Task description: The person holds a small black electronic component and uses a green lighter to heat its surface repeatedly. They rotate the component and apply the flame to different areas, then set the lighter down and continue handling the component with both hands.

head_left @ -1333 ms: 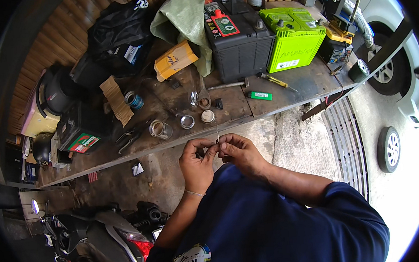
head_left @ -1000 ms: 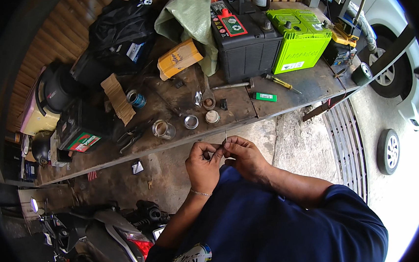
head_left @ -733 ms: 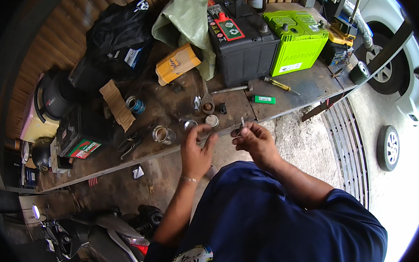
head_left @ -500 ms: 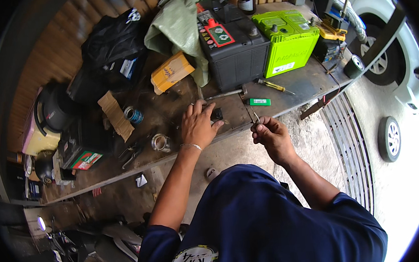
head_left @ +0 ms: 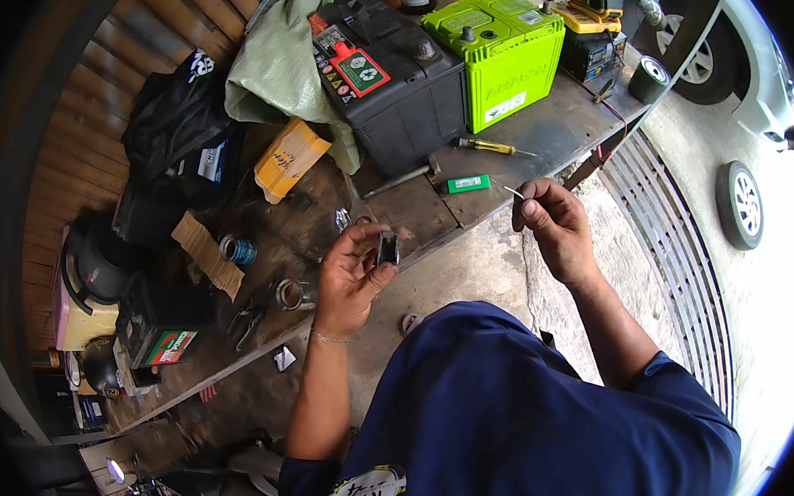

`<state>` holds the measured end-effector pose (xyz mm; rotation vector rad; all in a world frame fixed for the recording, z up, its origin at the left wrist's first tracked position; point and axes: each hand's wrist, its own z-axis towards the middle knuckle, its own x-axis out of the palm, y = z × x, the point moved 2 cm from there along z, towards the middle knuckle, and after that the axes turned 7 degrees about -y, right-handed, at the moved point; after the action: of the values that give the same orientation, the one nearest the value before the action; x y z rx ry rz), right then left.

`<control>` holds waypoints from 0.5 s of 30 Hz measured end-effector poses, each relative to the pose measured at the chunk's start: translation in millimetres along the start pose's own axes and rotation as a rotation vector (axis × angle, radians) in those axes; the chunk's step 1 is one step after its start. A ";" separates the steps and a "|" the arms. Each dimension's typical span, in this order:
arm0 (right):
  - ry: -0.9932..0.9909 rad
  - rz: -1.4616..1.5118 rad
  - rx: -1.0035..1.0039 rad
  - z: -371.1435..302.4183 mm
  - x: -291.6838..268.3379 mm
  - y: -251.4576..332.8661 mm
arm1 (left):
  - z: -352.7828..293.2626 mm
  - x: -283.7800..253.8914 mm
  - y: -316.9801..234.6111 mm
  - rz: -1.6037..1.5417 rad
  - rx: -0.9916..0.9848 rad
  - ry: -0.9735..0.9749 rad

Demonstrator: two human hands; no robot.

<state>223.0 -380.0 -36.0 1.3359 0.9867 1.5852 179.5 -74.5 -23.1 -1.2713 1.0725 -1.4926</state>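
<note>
Stained workbench (head_left: 552,145); boxy black piece (head_left: 388,248) tight in left grip (head_left: 346,285), thin pale sliver (head_left: 513,191) in right grip (head_left: 560,237)

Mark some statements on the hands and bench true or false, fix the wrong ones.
1. The left hand holds a small dark block. True.
2. The right hand is empty. False: it pinches a thin pale piece.
3. The lime-green battery stands right of the large black battery. True.
4. The small green box lies on the floor. False: it lies on the bench.
5. The hands touch each other. False: they are apart.
</note>
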 end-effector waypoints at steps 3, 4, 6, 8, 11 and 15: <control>0.027 -0.019 -0.022 4.1 9.7 9.2 | -3.8 6.3 -9.4 -0.047 0.045 0.023; 0.046 -0.011 -0.024 5.1 13.4 11.2 | -4.9 7.2 -11.6 -0.053 0.062 0.034; 0.085 0.012 -0.024 6.6 21.1 13.9 | -8.7 7.1 -15.7 -0.071 0.065 0.034; 0.120 0.043 -0.018 8.0 27.7 16.6 | -13.3 6.9 -19.3 -0.110 0.047 0.030; 0.152 0.049 -0.027 9.2 36.2 23.9 | -19.5 9.5 -23.0 -0.075 0.036 -0.068; 0.260 -0.040 -0.058 4.0 47.2 41.3 | -21.6 13.3 -33.6 0.226 0.121 -0.174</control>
<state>218.1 -350.5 19.2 1.0823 1.1058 1.7734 153.9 -77.7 10.2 -1.1330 0.9623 -1.2342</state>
